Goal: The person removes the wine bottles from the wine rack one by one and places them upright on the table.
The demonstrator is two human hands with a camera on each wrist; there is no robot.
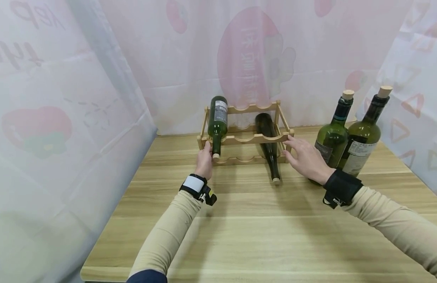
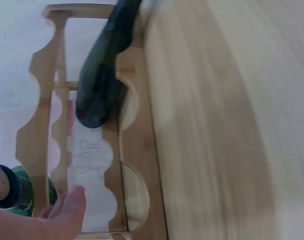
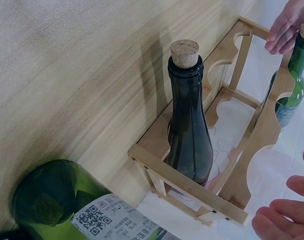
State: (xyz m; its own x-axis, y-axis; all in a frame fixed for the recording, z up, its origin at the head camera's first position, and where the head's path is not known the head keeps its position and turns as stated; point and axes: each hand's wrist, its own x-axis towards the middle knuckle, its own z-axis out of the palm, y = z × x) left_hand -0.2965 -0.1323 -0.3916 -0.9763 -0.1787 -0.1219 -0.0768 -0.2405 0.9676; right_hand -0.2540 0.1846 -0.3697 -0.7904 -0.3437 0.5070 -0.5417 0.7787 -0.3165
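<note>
A two-tier wooden wine rack (image 1: pixel 239 140) stands at the back of the table. On its upper tier, at the left, lies a green wine bottle (image 1: pixel 218 114), corked neck toward me. A darker wine bottle (image 1: pixel 271 157) lies in the lower tier at the right, its cork (image 3: pixel 185 53) pointing outward. My left hand (image 1: pixel 204 162) is at the rack's left front corner, close by the upper bottle's neck, fingers loosely bent beside the upper rail. At the opposite end, my right hand (image 1: pixel 308 159) has its fingers spread, fingertips right at the end of the upper rail.
Two more corked green bottles, one with a dark label (image 1: pixel 331 137) and one with a white label (image 1: pixel 363 137), stand upright right of the rack, close behind my right hand. Printed curtains (image 1: pixel 190 51) hang behind and beside the wooden table (image 1: pixel 239 236).
</note>
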